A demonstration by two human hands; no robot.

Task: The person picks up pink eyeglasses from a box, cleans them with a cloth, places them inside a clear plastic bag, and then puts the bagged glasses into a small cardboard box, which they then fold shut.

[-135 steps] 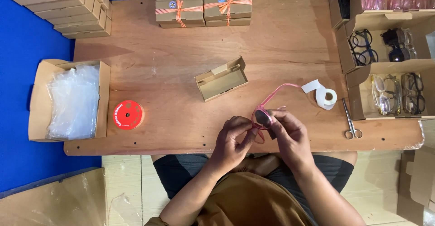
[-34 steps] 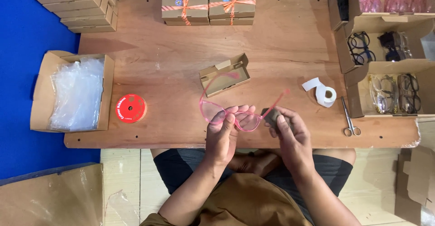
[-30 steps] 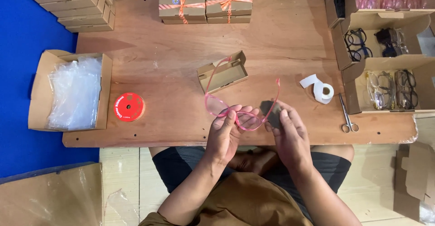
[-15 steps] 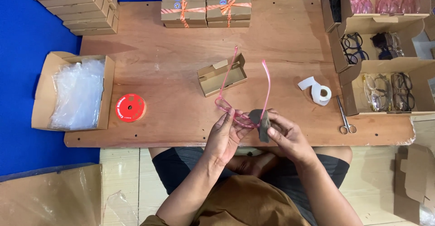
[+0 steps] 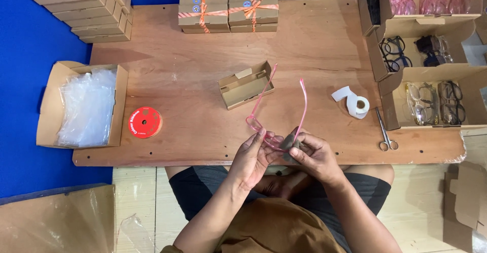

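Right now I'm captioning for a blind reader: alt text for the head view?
Two hands, left hand and right hand, hold pink glasses over a wooden table; the right presses a grey cloth to a lens. An open cardboard box lies beyond.

An open brown carton (image 5: 246, 86) lies mid-surface. At twelve o'clock, ribbon-tied boxes (image 5: 228, 7) — blue round stickers on top. Plain boxes (image 5: 81, 7) stack at ten; a bag-filled carton (image 5: 81, 106) at nine.

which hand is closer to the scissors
The right hand. It holds a grey cloth at the pink glasses, left of the scissors near the table's front edge. The left hand grips the frame further left.
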